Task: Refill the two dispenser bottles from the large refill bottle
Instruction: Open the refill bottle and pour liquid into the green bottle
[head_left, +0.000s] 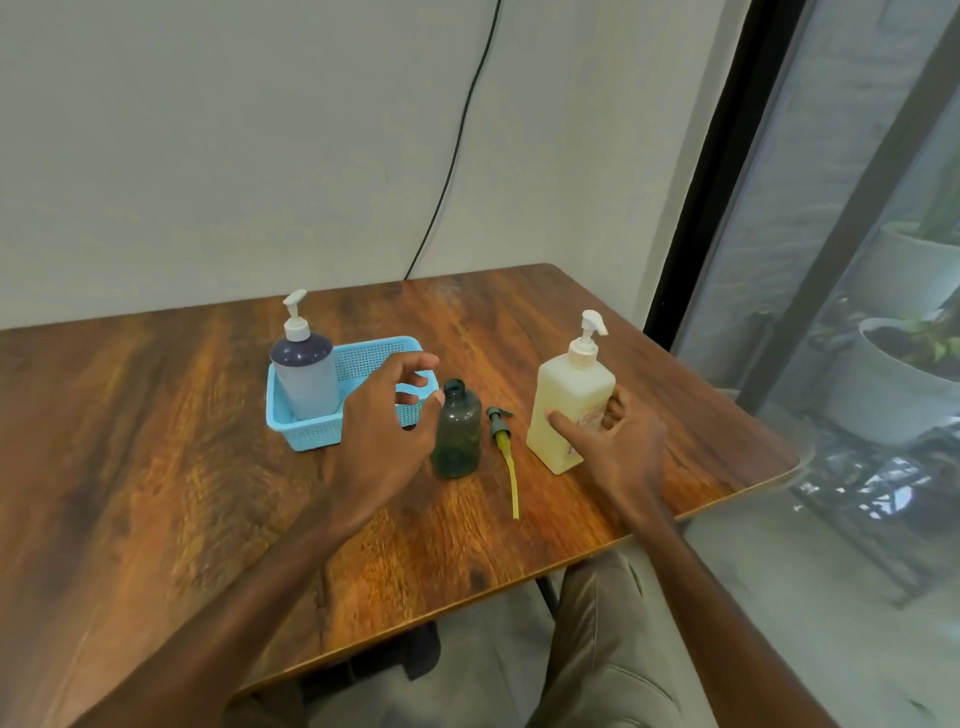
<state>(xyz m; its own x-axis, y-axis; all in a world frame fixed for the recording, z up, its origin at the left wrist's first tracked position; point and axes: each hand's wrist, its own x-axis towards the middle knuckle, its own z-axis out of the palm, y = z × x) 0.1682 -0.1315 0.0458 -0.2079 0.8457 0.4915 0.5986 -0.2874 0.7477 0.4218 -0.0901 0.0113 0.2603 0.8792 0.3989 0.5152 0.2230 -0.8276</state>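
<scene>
A small dark green dispenser bottle (457, 429) stands uncapped on the wooden table (208, 467). Its pump with a yellow tube (505, 447) lies just right of it. My left hand (387, 415) hovers beside the green bottle's left shoulder, fingers spread and relaxed, holding nothing. A large cream refill bottle (563, 410) with a white pump stands to the right. My right hand (613, 447) wraps its lower right side, thumb on the front, fingers behind. A second dispenser bottle (305, 376), grey with a dark top and white pump, stands in a blue basket (311, 434).
The table's right edge and rounded corner lie close to the refill bottle. A wall with a black cable runs behind the table. A glass door with plant pots outside is on the right. My knees show below the table's front edge.
</scene>
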